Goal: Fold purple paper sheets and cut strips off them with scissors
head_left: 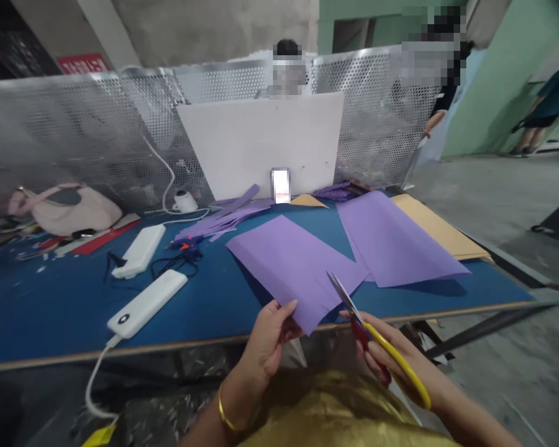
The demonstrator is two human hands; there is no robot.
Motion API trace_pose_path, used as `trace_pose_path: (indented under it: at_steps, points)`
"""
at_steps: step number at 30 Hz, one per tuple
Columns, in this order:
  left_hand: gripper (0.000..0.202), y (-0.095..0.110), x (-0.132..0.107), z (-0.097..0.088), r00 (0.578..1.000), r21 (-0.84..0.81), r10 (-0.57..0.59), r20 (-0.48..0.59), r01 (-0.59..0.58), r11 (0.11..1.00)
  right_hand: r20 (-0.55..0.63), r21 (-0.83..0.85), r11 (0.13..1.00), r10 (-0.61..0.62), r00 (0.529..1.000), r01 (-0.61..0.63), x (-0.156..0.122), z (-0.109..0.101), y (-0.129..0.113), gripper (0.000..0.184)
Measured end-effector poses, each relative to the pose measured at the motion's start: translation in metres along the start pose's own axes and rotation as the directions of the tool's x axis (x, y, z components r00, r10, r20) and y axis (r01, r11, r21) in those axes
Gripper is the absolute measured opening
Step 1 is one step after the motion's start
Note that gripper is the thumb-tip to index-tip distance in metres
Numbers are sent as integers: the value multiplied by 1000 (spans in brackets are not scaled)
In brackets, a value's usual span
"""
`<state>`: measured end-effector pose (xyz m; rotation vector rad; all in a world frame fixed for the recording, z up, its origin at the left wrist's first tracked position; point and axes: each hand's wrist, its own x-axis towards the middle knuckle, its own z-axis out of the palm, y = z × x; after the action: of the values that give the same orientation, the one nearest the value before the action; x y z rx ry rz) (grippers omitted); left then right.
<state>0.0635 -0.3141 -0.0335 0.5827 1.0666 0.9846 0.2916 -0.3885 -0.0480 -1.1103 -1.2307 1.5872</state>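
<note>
My left hand (pixel 271 332) pinches the near left edge of a purple sheet of paper (pixel 289 261), thumb on top and fingers beneath. The sheet's near corner sticks out past the table edge. In my right hand (pixel 391 347) is a pair of scissors (pixel 386 351) with a yellow and a red handle. Their blades lie over the right part of the sheet, pointing away from me, and look nearly closed. Further right lie more purple sheets (pixel 395 242), overlapping one another. A loose bundle of cut purple strips (pixel 235 217) rests beyond the held sheet, to the left.
White power strips (pixel 146 304) with cables lie on the blue tabletop (pixel 209 310) at left. A pink bag (pixel 69 208) sits farther back. Tan sheets (pixel 440 230) lie at right. A phone (pixel 281 186) leans on a white board (pixel 265 139). Other people stand beyond the perforated metal screen.
</note>
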Motion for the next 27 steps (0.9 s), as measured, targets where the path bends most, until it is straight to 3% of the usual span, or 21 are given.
trace_pose_path:
  at_steps: [4, 7, 12, 16, 23, 27]
  points:
    - [40, -14, -8, 11, 996, 17, -56, 62, 55, 998, 76, -95, 993, 76, 994, -69, -9, -2, -6, 72]
    - [38, -19, -10, 18, 993, 16, -113, 42, 112, 994, 94, -100, 990, 112, 989, -103, -17, -6, -12, 70]
    - [33, -19, -8, 19, 993, 19, -108, 48, 107, 994, 152, -193, 969, 187, 971, -156, -39, -27, -18, 75]
    - [32, -20, -7, 18, 994, 8, -82, 67, 82, 997, 110, -300, 940, 201, 973, -160, -53, -42, -20, 69]
    - [28, -24, -6, 18, 993, 8, -43, 113, 43, 999, 219, -464, 884, 179, 959, -59, -33, -21, -32, 60]
    - [26, -26, -6, 17, 992, 28, -50, 114, 48, 998, 260, -463, 886, 122, 958, 13, -18, -11, -30, 60]
